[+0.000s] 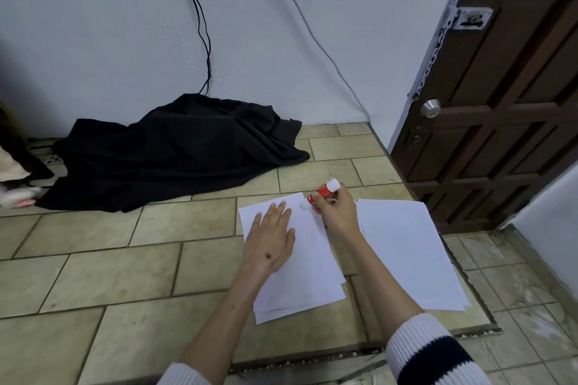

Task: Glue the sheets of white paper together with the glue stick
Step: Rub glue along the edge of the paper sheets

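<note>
1. Nearest to the camera are two white ribbed knit sleeve cuffs (416, 350); the right one has a dark navy band, and both forearms reach forward over the beige tiled floor (103, 275).
2. The left hand (269, 241) lies flat, with straight fingers spread, on the top sheet of a small loose stack of white paper sheets (309, 272) on the floor.
3. The right hand (336, 209) has its grip closed around a red glue stick with a white end (323, 190). The stick is tilted, and its lower red end touches the far right corner of the same stack.
4. A second stack of white paper sheets (406, 250) lies just beside, to the right of the right forearm.
5. A crumpled black cloth (175, 150) lies farther away by the pale wall; thin black cables (200, 22) hang above it.
6. A dark brown wooden door with a round metal knob (430, 108) stands at the right.
</note>
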